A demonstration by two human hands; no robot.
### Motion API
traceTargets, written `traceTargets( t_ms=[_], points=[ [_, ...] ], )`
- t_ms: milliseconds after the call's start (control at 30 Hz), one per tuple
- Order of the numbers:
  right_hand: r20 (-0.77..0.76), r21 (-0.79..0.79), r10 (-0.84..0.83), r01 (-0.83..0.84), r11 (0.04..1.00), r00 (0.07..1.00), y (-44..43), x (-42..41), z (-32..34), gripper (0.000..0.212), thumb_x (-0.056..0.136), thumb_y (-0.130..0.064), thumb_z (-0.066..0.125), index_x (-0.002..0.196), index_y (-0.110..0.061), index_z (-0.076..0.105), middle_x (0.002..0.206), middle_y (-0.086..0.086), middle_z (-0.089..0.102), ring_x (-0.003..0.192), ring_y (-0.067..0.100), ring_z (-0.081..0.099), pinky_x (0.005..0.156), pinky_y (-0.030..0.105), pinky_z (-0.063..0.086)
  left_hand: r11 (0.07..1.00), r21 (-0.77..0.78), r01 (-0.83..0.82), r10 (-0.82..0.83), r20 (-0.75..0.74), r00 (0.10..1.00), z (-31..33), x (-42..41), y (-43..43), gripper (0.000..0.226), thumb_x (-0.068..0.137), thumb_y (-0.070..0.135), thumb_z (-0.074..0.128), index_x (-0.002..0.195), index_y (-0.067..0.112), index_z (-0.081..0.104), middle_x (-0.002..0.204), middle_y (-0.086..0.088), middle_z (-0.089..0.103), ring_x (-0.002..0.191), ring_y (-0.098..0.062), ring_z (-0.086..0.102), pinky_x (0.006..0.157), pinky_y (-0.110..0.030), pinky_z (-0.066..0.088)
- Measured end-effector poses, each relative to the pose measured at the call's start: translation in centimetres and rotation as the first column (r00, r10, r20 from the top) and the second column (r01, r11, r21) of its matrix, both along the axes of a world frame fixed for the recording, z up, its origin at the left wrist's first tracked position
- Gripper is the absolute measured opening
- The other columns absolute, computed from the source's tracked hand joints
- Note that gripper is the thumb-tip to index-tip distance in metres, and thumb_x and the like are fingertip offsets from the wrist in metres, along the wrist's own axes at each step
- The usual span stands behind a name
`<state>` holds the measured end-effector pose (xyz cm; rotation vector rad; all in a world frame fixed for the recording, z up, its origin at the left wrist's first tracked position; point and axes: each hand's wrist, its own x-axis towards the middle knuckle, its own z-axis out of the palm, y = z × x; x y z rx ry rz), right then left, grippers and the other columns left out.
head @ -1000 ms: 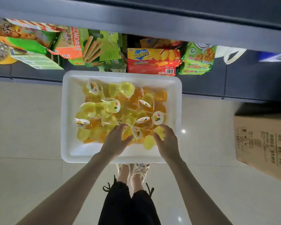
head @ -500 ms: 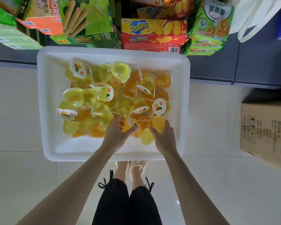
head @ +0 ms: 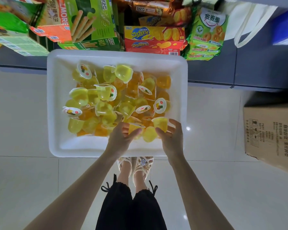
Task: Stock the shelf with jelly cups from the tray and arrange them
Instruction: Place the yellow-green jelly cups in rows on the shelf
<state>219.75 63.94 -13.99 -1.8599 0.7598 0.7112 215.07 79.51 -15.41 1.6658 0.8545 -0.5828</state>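
A white tray (head: 55,113) sits on the tiled floor against the shelf base, holding a heap of several yellow and orange jelly cups (head: 105,103). At the heap's near edge my left hand (head: 121,138) grips a yellow jelly cup (head: 133,128) between thumb and fingers. Beside it my right hand (head: 172,138) holds another yellow jelly cup (head: 160,124), lifted a little above the pile. Both forearms reach in from below.
The dark low shelf (head: 259,70) behind the tray carries green biscuit-stick boxes (head: 91,22), red and yellow Zecheese boxes (head: 154,40) and green cookie packs (head: 206,34). A white bag (head: 249,22) lies at right. A cardboard box (head: 273,135) stands on the floor right of the tray.
The view has dropped closer to the tray. Both hands went from reaching into the pile to closing on a cup each; the right one has raised its cup slightly.
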Motion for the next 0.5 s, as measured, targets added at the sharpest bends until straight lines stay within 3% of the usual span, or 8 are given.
traceTargets(
  t_ms=[67,167,267,367,500],
  points=[
    [0.004,0.155,-0.05,0.049,0.987,0.999,0.0,0.4,3.1,0.063,0.08,-0.016,0.074,0.132,-0.024,0.041,0.116,0.001,0.059,0.097,0.016,0.062,0.074,0.021,0.051,0.994,-0.047,-0.096,0.098,0.021,0.995,3.0,0.2,-0.4,0.053,0.08,0.034,0.069,0.118,0.003,0.05,0.104,-0.008,0.061,0.091,-0.02,0.061,0.072,-0.024,0.049],
    [0.023,0.36,-0.066,0.053,0.932,0.998,-0.1,1.5,8.7,0.058,0.079,-0.01,0.074,0.123,-0.035,0.047,0.11,-0.003,0.06,0.099,0.014,0.062,0.085,0.031,0.055,0.974,-0.12,-0.194,0.21,0.147,0.966,8.7,1.0,-0.6,0.052,0.081,0.036,0.065,0.123,0.01,0.049,0.097,-0.003,0.065,0.087,-0.017,0.066,0.064,-0.023,0.056],
    [0.084,0.52,-0.068,0.014,0.854,0.994,0.0,3.3,16.0,0.045,0.079,0.0,0.07,0.113,-0.027,0.059,0.108,0.004,0.064,0.099,0.019,0.067,0.086,0.033,0.056,0.953,-0.212,-0.215,0.27,0.282,0.92,16.3,2.4,-0.3,0.037,0.08,0.039,0.063,0.114,0.026,0.055,0.094,-0.011,0.069,0.083,-0.029,0.07,0.063,-0.029,0.058],
    [0.192,0.588,-0.024,-0.095,0.803,0.981,0.3,5.6,23.8,0.037,0.082,0.002,0.064,0.114,-0.014,0.058,0.105,0.009,0.063,0.095,0.02,0.067,0.085,0.034,0.055,0.931,-0.293,-0.219,0.322,0.377,0.868,24.9,4.5,0.3,0.021,0.083,0.033,0.062,0.103,0.029,0.06,0.079,-0.005,0.067,0.079,-0.029,0.07,0.064,-0.026,0.056],
    [0.352,0.6,-0.003,-0.223,0.769,0.936,1.4,8.7,35.0,0.039,0.084,-0.006,0.066,0.121,-0.006,0.055,0.109,0.014,0.06,0.101,0.027,0.064,0.086,0.038,0.054,0.922,-0.361,-0.139,0.321,0.513,0.797,36.5,7.6,1.8,0.033,0.085,0.026,0.063,0.116,0.014,0.056,0.092,-0.017,0.068,0.089,-0.031,0.069,0.072,-0.029,0.058]
  ],
)
